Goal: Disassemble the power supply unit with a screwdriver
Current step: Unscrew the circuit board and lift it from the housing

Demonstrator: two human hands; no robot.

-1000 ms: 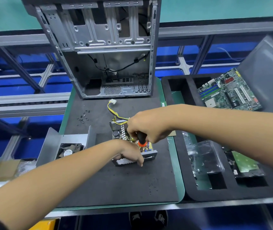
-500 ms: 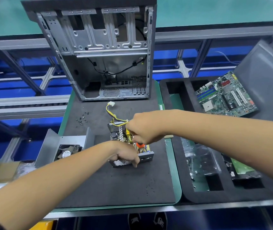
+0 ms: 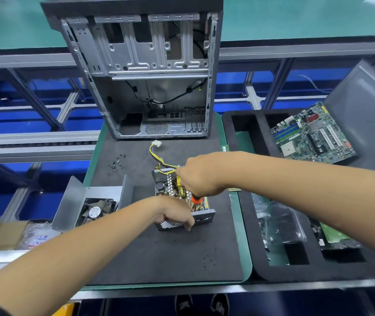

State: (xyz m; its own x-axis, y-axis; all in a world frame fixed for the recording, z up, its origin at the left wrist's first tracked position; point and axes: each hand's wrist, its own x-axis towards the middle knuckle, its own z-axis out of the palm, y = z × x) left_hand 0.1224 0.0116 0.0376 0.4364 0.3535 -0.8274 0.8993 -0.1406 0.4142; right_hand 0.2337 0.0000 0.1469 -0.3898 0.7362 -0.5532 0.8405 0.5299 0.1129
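Observation:
The opened power supply unit [image 3: 167, 185] lies on the black foam mat [image 3: 159, 254], its circuit board and yellow parts exposed. My left hand [image 3: 175, 214] grips its near metal wall, fingers curled over the edge. My right hand [image 3: 199, 176] holds the screwdriver [image 3: 196, 199] by its orange and black handle, upright over the board; the tip is hidden. A yellow and black cable with a white plug [image 3: 155, 144] runs from the unit toward the case.
An empty computer case [image 3: 145, 71] stands at the back of the mat. The removed cover with its fan [image 3: 93, 205] lies left. Several loose screws [image 3: 116, 163] lie left of the cable. A foam tray [image 3: 257, 265] to the right holds a motherboard [image 3: 312, 135] and bagged parts.
My right hand has twisted a little on the screwdriver while staying over the board. My left hand keeps its hold on the unit's wall. The view has shifted slightly.

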